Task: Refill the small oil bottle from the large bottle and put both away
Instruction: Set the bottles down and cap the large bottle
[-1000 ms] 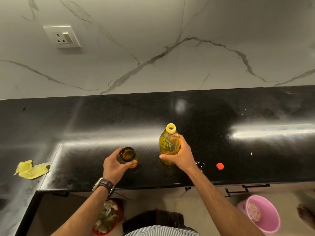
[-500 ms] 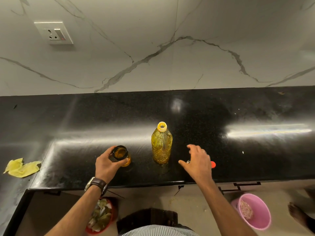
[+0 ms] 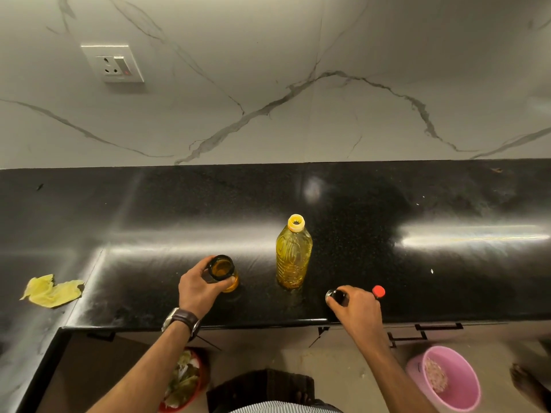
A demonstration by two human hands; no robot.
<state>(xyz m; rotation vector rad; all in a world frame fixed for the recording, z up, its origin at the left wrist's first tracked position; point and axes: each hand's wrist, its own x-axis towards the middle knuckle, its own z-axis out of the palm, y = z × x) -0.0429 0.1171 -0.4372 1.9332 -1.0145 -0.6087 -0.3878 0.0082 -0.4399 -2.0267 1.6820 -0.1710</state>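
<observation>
The large clear bottle (image 3: 293,257) of yellow oil stands upright and uncapped on the black counter (image 3: 417,278), with no hand on it. To its left my left hand (image 3: 199,286) grips the small dark bottle (image 3: 222,271), which is open and holds amber oil. To the right, near the counter's front edge, my right hand (image 3: 356,308) closes over a small dark cap (image 3: 335,296) with a shiny end. A red cap (image 3: 378,291) lies just beyond that hand.
A crumpled yellow cloth (image 3: 52,290) lies at the counter's left corner. On the floor below stand a red bin (image 3: 183,380) with scraps and a pink bucket (image 3: 447,380). Drawer handles (image 3: 438,326) sit under the front edge. A wall socket (image 3: 114,64) is upper left.
My right hand let go of the large bottle, moved right and down to the front edge, and closed on the dark cap. My left hand kept holding the small bottle.
</observation>
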